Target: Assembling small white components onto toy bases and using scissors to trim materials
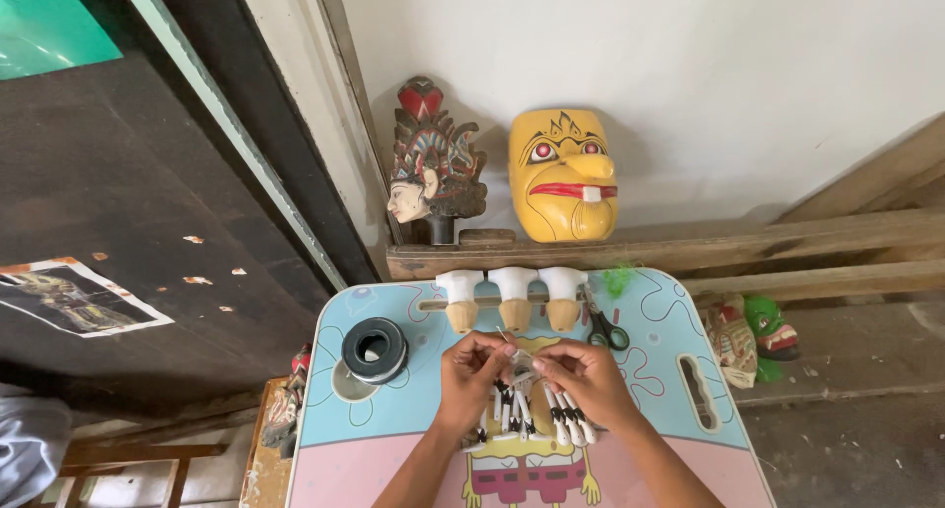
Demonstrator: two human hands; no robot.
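At the middle of the worktop (679,311), the left hand (471,372) and right hand (589,375) both pinch a cluster of small white-and-black pieces (522,410), apparently mid-tying or threading; the next move calls for fine fingertip control.

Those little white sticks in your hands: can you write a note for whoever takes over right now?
Left hand and right hand meet over the middle of the small cartoon table, both pinching a bunch of white sticks with black bands.
Three white-topped wooden pieces stand in a row at the far edge, scissors beside them, black tape roll on the left.
Finished or not: cannot tell.
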